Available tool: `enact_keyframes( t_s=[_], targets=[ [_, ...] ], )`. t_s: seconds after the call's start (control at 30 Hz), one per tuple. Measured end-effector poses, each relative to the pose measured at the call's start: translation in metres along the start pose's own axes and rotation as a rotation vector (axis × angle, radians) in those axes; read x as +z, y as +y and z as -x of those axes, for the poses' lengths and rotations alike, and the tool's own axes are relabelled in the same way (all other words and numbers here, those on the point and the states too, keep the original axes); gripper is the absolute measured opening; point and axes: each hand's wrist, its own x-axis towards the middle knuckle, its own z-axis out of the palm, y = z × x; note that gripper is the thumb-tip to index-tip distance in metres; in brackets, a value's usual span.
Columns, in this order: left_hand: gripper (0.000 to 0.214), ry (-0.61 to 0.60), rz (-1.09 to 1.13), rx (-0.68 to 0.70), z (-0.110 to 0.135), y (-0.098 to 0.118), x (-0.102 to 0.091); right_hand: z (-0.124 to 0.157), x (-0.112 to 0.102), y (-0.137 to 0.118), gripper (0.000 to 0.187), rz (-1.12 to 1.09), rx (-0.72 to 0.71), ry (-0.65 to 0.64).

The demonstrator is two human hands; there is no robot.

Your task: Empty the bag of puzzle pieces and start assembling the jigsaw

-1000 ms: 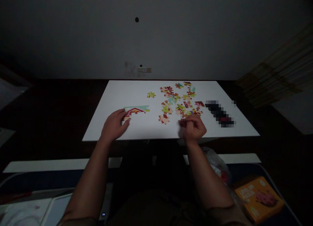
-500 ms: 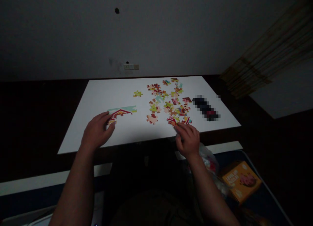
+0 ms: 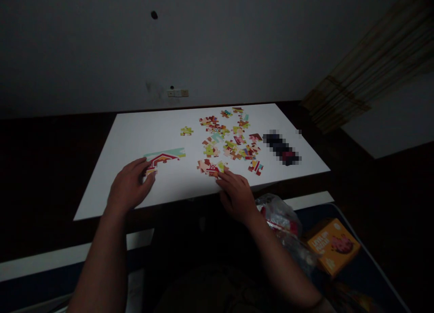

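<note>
Left hand [image 3: 129, 186]: loosely curled, fingers [image 3: 144, 170] touching the lower end of a joined jigsaw section [image 3: 164, 157] with a red roof pattern, at 8 o'clock on the white tabletop [image 3: 142, 137]; cannot tell if grasping. Right hand [image 3: 236, 196]: fingertips [image 3: 221, 179] on a red-and-white jigsaw piece [image 3: 213, 170] at 6 o'clock; hold unclear. Loose jigsaw pieces [image 3: 233, 143]: scattered, centre to 1 o'clock. Blurred dark object [image 3: 281, 148]: 3 o'clock. Plastic bag [image 3: 278, 216] and orange box [image 3: 332, 246]: beyond the table's near edge, 4 to 5 o'clock.
</note>
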Motion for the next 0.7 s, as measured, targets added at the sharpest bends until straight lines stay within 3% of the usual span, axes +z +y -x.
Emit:
enact_keyframes(
  t_s=[0.17,0.37,0.5,0.7],
  targets=[
    [0.047,0.002,0.002,0.007,0.000,-0.001,0.000,-0.022,-0.034,0.054,0.042,0.119,0.270,0.249],
    [0.047,0.012,-0.001,0.014,0.001,-0.004,0.000,-0.053,-0.060,0.112,0.056,0.168,0.245,-0.017],
    [0.051,0.017,0.024,0.030,0.004,-0.006,0.000,-0.059,-0.058,0.122,0.052,0.169,0.232,0.012],
    [0.052,0.023,0.040,0.027,0.007,-0.008,-0.001,-0.062,-0.057,0.117,0.052,0.087,0.228,0.008]
  ],
)
